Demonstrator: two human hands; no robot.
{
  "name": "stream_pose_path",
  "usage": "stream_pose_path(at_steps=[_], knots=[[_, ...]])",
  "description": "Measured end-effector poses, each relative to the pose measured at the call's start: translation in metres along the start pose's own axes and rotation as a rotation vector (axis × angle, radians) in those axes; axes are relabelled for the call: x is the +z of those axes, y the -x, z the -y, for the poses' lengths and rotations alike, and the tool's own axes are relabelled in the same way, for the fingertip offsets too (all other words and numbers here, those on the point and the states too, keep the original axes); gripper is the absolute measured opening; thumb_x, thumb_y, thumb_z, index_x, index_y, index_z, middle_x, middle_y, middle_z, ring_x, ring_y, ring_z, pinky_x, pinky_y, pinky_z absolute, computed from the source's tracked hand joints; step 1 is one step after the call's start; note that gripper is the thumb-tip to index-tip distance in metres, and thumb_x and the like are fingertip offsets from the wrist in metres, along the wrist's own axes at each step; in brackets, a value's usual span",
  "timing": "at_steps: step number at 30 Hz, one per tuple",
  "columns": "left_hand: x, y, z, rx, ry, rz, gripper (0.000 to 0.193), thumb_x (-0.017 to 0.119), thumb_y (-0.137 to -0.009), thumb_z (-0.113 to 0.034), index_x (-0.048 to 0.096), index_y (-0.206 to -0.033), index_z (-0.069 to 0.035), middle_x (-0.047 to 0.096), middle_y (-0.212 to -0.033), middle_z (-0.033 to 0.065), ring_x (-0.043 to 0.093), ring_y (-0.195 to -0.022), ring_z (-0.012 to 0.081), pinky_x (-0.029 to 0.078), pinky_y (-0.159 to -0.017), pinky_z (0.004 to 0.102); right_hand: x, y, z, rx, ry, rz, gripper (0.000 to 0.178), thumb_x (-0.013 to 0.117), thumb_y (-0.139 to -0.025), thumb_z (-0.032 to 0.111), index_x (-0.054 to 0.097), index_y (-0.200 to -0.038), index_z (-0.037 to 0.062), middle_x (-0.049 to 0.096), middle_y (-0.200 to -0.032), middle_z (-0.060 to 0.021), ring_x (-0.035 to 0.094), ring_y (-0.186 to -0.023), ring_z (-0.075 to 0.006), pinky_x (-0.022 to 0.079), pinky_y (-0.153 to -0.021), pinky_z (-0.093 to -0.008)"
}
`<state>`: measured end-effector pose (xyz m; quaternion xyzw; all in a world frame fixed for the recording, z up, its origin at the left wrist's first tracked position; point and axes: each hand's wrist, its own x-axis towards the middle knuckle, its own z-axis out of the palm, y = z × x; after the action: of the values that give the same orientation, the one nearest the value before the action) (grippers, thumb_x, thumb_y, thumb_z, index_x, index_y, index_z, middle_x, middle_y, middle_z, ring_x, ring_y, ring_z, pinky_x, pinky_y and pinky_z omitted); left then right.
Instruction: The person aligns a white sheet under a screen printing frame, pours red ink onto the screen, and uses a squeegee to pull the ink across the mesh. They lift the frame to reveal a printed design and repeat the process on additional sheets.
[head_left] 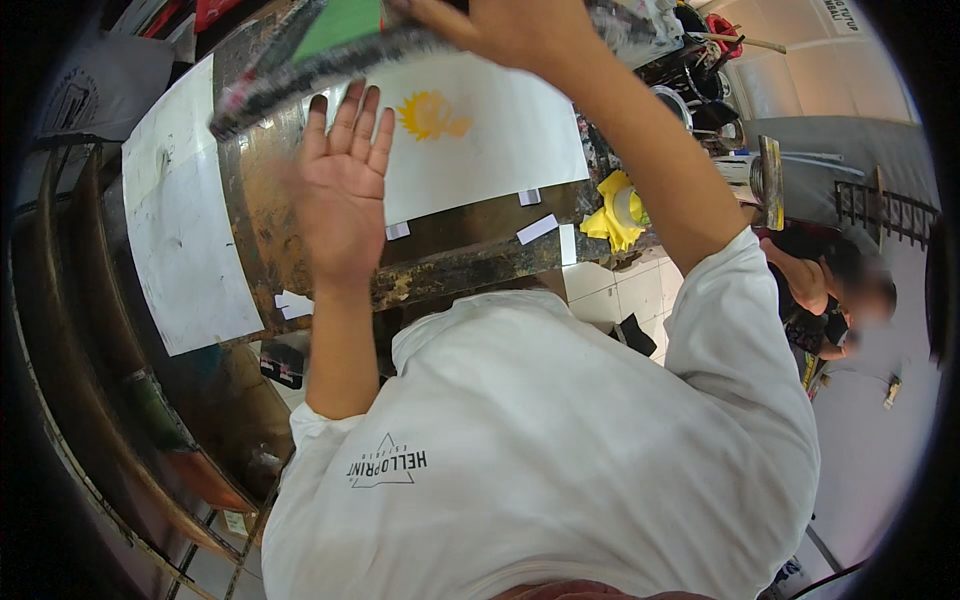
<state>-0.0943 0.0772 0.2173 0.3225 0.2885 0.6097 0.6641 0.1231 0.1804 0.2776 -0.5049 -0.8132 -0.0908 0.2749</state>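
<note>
Printing screen frame, long and dark-edged with a green panel, held tilted above the worktable, upper left of the view, blurred. Below it, white sheet bearing an orange-yellow printed motif, lying flat on the tabletop and fixed at its near edge with small white tape strips. Second, larger white sheet to the left, smudged grey, lying over the table's end. Tabletop itself dark, stained and crusted brown along the near edge. Yellow rag with a roll of tape on it at the table's right end. Beyond, cluttered shelf with dark pots and tools. White tiled floor under the table. Another person low at the right, beside a grey wall. Curved wooden racks along the left.

Left hand raised flat over the table, palm up toward the camera, fingers straight and held close together, thumb out, gripping nothing; fingertips just under the frame's lower edge, contact not clear. Right hand stretched far up and forward, arm nearly straight, fingers closed on the frame's upper part, partly cut off by the top of the view. White long-sleeved shirt filling the lower half.
</note>
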Motion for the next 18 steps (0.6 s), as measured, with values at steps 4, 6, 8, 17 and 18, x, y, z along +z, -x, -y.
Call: stream_pose_path(at_steps=[4, 6, 8, 17, 18], knots=[[-0.013, 0.022, -0.012, -0.308, 0.365, -0.363, 0.112, 0.055, -0.097, -0.075, 0.022, -0.150, 0.017, 0.028, -0.159, 0.0404, 0.031, -0.152, 0.0535, 0.028, -0.131, 0.0588, 0.031, 0.066, 0.006, -0.039, 0.037, 0.114, 0.036, 0.072, -0.097, 0.042, 0.063, -0.105, 0.0080, 0.064, -0.097, -0.0102, 0.062, -0.094, -0.0309, 0.040, -0.092, -0.0486], [-0.054, 0.036, 0.024, -0.380, 0.321, -0.367, 0.089, 0.058, -0.100, -0.069, 0.036, -0.133, 0.011, 0.044, -0.142, 0.0335, 0.046, -0.142, 0.0492, 0.040, -0.126, 0.0562, 0.054, 0.090, -0.001, -0.049, 0.031, 0.238, 0.033, 0.075, -0.092, 0.029, 0.059, -0.112, 0.0086, 0.063, -0.104, -0.0104, 0.062, -0.102, -0.0311, 0.039, -0.094, -0.0506], [-0.079, 0.052, 0.055, -0.459, 0.279, -0.470, 0.078, 0.063, -0.102, -0.059, 0.039, -0.130, 0.009, 0.049, -0.135, 0.0305, 0.053, -0.136, 0.0454, 0.046, -0.122, 0.0538, 0.087, 0.119, -0.009, -0.053, 0.007, 0.310, 0.037, 0.076, -0.087, 0.018, 0.056, -0.117, 0.0089, 0.062, -0.108, -0.0107, 0.061, -0.108, -0.0315, 0.039, -0.096, -0.0521], [-0.136, 0.055, 0.138, -0.562, 0.301, -0.633, 0.071, 0.068, -0.104, -0.017, 0.025, -0.145, 0.023, 0.040, -0.144, 0.0382, 0.050, -0.138, 0.0459, 0.049, -0.121, 0.0488, 0.151, 0.179, -0.004, 0.017, -0.053, 0.494, 0.034, 0.066, -0.085, 0.001, 0.054, -0.116, 0.0099, 0.062, -0.110, -0.0102, 0.061, -0.113, -0.0319, 0.037, -0.099, -0.0547], [-0.136, 0.052, 0.139, -0.571, 0.297, -0.665, 0.072, 0.067, -0.104, -0.017, 0.024, -0.145, 0.023, 0.039, -0.146, 0.0394, 0.050, -0.138, 0.0468, 0.049, -0.122, 0.0490, 0.157, 0.185, -0.003, 0.007, -0.033, 0.494, 0.033, 0.064, -0.086, 0.001, 0.055, -0.116, 0.0099, 0.062, -0.110, -0.0101, 0.061, -0.112, -0.0315, 0.037, -0.099, -0.0549]])
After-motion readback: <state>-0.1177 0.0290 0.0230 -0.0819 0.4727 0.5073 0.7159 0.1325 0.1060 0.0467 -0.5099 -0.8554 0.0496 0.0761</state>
